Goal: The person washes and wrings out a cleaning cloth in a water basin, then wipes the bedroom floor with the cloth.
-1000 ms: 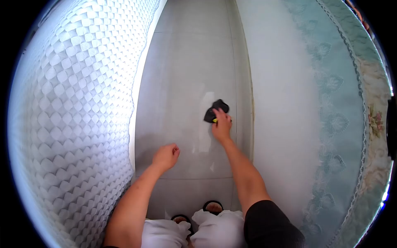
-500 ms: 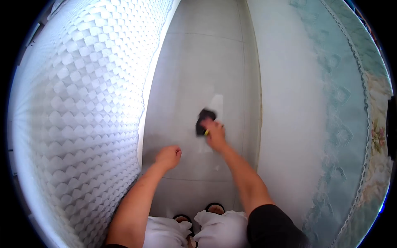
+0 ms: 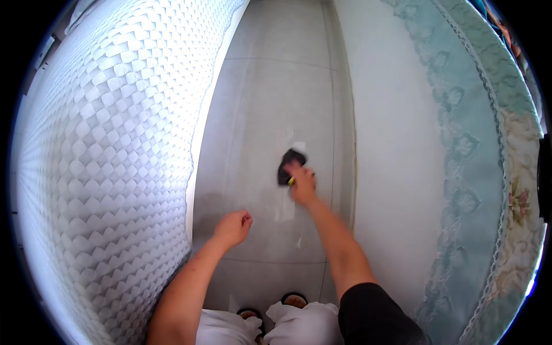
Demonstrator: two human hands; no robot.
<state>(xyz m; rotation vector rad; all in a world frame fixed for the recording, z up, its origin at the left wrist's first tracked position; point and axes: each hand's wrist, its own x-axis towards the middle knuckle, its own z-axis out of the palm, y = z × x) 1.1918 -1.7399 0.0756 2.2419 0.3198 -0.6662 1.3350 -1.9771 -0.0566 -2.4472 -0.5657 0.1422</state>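
My right hand (image 3: 303, 183) is closed on a dark, flat object with a bit of yellow (image 3: 291, 167), held low at the grey tiled floor (image 3: 270, 109). Motion blurs the object, so its exact kind cannot be made out. Its dark part points away from me, beyond my fingertips. To the left, my left hand (image 3: 234, 227) hangs above the floor with its fingers curled in and nothing visible in them. Both arms reach forward over my knees in white trousers (image 3: 299, 325).
A white quilted cover (image 3: 121, 161) bulges up along the left side of the narrow floor strip. On the right runs a white side panel (image 3: 397, 149) with teal lace fabric (image 3: 471, 149) beside it. My sandalled feet (image 3: 294, 299) are at the bottom.
My right hand and the dark object have shifted slightly forward and to the right over the floor. My left hand stays nearly in place. The view has tilted a little.
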